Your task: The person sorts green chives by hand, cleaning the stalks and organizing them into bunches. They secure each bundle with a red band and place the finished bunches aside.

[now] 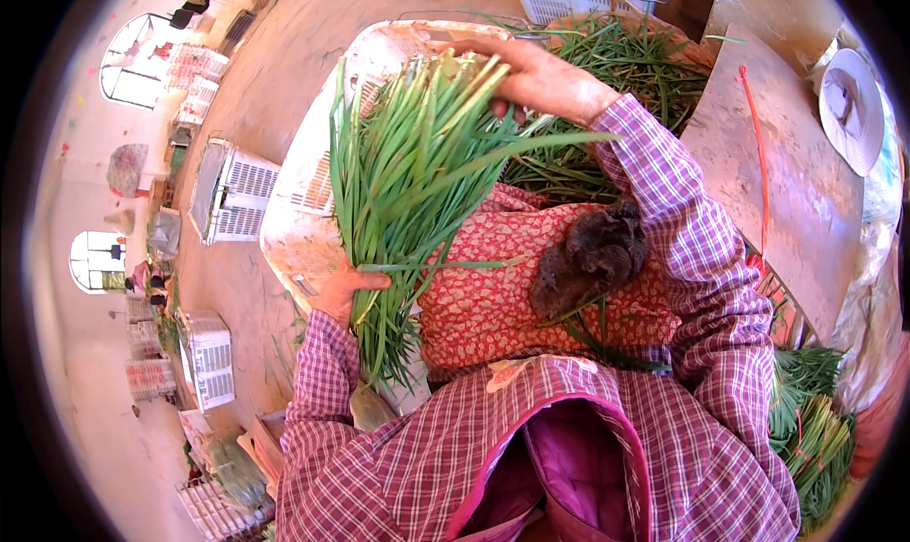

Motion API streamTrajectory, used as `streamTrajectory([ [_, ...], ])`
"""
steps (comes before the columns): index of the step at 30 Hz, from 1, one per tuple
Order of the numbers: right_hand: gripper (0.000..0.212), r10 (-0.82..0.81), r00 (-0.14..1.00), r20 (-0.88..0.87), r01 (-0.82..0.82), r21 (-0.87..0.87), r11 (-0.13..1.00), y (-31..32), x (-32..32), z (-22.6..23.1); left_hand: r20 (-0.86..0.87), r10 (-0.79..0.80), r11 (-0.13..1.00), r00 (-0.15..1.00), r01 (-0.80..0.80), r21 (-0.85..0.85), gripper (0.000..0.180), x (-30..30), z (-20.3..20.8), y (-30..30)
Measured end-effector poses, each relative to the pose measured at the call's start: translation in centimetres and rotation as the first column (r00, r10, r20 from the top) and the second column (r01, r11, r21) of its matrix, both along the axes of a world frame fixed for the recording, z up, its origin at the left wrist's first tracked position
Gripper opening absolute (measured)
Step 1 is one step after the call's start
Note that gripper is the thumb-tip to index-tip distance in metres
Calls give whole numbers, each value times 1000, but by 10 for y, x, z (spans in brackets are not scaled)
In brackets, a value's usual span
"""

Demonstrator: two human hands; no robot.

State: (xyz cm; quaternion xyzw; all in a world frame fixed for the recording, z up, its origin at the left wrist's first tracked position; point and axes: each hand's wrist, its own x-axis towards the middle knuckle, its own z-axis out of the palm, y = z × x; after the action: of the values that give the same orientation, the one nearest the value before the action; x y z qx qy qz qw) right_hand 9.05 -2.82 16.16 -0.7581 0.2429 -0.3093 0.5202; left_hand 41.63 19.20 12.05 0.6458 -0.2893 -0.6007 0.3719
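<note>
A thick bunch of garlic chives (408,172) slants over a dirty white plastic crate (284,229), its pale cut ends pointing away from me. My left hand (343,291) is closed round the leafy near part, the thumb lying across the front and the other fingers hidden behind. Up at the pale ends, my right hand (545,82) curls over them from the right, fingers bent and partly hidden. One long loose leaf sticks out to the right below that wrist. A dark brown cloth (592,257) rests on the red flowered fabric over my lap.
Right of the crate lies a heap of loose chives (626,77). A board (777,153) with a red string (755,144) stands at the right, near a pale hat (850,110). Tied chives (820,447) sit at lower right. White crates (242,196) stand on the floor at left.
</note>
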Motion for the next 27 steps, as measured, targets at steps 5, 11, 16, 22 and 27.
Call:
streamTrajectory([
  [5, 30, -316, 942, 110, 322, -37, 946, -21, -49, -5, -53, 19, 999, 998, -21, -39, 77, -12, 3, -2],
  [11, 27, -571, 808, 144, 587, -274, 762, -29, -97, 8, 102, -44, 995, 994, 53, -89, 80, -24, 11, -3],
  [16, 40, -403, 914, -36, 311, -576, 756, 18, -31, 34, 96, -64, 993, 993, 73, -91, 82, -16, 6, -3],
  [22, 19, -652, 758, -12, 387, -797, 465, 13, -21, 21, 69, -60, 996, 996, 65, -64, 74, -28, 21, -6],
  [27, 23, -969, 234, 78, 425, -905, 30, -44, -152, 18, -13, -53, 993, 999, 51, -105, 72, -34, 17, -6],
])
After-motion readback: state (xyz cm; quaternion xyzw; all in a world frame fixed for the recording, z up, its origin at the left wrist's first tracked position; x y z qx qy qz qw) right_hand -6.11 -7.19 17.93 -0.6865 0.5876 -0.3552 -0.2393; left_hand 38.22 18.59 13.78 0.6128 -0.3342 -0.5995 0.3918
